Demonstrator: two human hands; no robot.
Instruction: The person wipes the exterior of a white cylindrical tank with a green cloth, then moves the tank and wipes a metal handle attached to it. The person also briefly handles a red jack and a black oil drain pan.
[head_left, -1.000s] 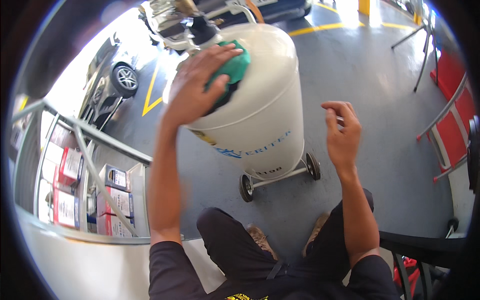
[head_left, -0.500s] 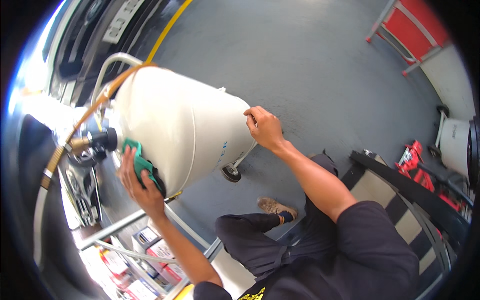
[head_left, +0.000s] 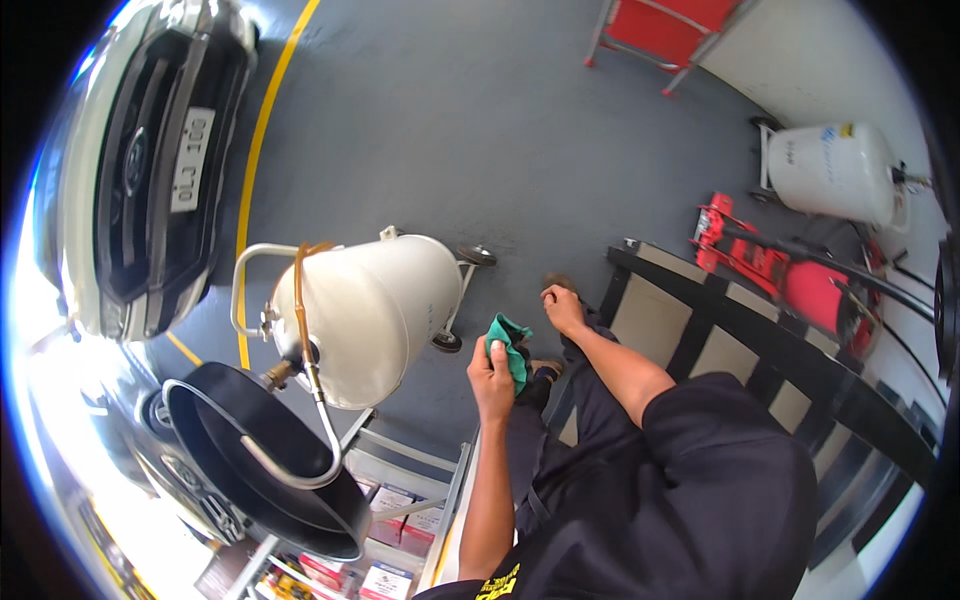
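From here I see the left hand (head_left: 490,386) pinching a crumpled green cloth (head_left: 513,342), the right hand (head_left: 564,311) loosely curled; this wiping probably next needs refolding.

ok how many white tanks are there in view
2. The near tank, with a brown hose, is left of the left hand; the far tank is at upper right near the wall, beyond the red jack.
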